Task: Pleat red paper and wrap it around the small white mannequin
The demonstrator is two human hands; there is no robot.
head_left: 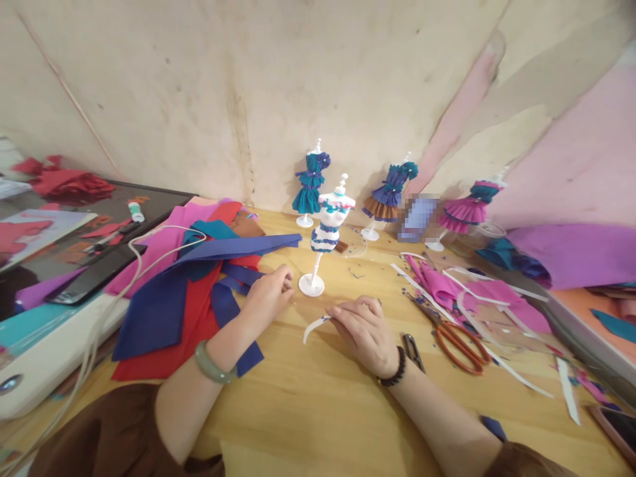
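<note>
Between the thumb and fingers of my right hand (360,331) is a thin white strip (314,324), perhaps tape backing, its free end curving down to the left. My left hand (272,291) hovers over the table with its fingers curled together; whatever it may hold is too small to make out. Just beyond both hands stands a small white dress form (334,218) on a round base. Teal and pink bits cling around its chest, and dark blue and teal bits ring its waist and hips.
Three dressed forms in teal (308,182), blue-brown (389,189) and pink (470,209) stand by the wall. Coloured fabric (154,318) is heaped at left. Orange-handled scissors (462,348), a small black cutter (413,352) and pink scraps (517,301) lie at right.
</note>
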